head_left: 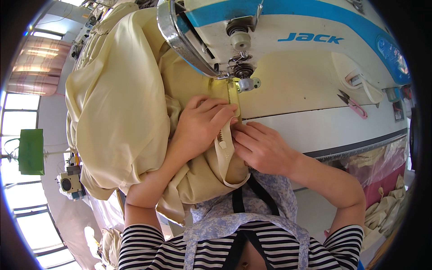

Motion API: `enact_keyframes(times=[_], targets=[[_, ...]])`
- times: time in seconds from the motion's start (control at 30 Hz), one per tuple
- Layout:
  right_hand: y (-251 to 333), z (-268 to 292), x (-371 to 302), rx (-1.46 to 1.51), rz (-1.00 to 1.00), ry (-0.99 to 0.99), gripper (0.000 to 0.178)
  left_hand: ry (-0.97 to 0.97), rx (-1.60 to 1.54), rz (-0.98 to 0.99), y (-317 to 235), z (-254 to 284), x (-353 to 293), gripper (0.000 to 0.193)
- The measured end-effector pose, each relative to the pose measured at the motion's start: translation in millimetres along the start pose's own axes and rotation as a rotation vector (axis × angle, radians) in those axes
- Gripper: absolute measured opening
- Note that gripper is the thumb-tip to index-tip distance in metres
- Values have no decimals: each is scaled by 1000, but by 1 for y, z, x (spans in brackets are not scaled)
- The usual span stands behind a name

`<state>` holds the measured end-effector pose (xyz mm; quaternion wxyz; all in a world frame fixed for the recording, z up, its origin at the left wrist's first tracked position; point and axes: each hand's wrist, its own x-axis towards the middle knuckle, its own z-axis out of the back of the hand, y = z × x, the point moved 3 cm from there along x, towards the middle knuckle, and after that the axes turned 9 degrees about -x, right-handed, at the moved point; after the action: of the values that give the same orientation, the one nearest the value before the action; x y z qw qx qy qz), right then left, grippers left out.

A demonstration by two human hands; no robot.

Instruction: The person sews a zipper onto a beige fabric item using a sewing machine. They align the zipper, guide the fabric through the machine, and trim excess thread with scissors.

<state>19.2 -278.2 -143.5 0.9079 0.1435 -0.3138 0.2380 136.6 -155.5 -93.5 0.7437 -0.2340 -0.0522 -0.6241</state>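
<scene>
Beige fabric (pixel 117 103) lies in a large bunched heap under the sewing machine (pixel 288 18) and hangs down over my lap. A cream zipper (pixel 222 143) runs along the fabric up to the needle area, its slider below my fingers and its loose tape curving down. My left hand (pixel 202 123) is closed over the zipper and fabric just in front of the presser foot (pixel 231 83), fingers bent and pressed together. Beside it, my right hand (pixel 261 146) pinches the fabric edge at the zipper's right side; its fingertips are partly hidden.
Pink-handled scissors (pixel 357 108) lie on the machine table (pixel 315 130) to the right, near a white strap (pixel 371 87). A ruler strip (pixel 355 146) follows the table's front edge. More beige cloth (pixel 384 207) is piled at lower right. A green bag (pixel 31 152) hangs at far left.
</scene>
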Motion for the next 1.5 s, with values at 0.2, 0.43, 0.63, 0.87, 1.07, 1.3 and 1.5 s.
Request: enact_keyframes(times=[0.2,0.43,0.63,0.87,1.07,1.3,1.5], targets=[[-1,6,0,-65,4,-6,22,0,53,-23,1,-8,-3,32],[-12,6,6,-118,9,9,25,-3,88,-107,13,-10,10,28],[-11,9,2,-92,-22,94,34,23,47,-84,15,-5,2,26],[-4,11,-7,-27,-21,60,35,-141,-373,296,22,14,1,18],[-6,12,-9,2,-25,63,29,-2,-136,48,14,-4,5,22],[-21,12,3,-81,-16,74,27,33,-108,-82,35,-5,15,28],[-22,8,6,-127,-33,35,29,12,-41,-138,13,3,16,34]])
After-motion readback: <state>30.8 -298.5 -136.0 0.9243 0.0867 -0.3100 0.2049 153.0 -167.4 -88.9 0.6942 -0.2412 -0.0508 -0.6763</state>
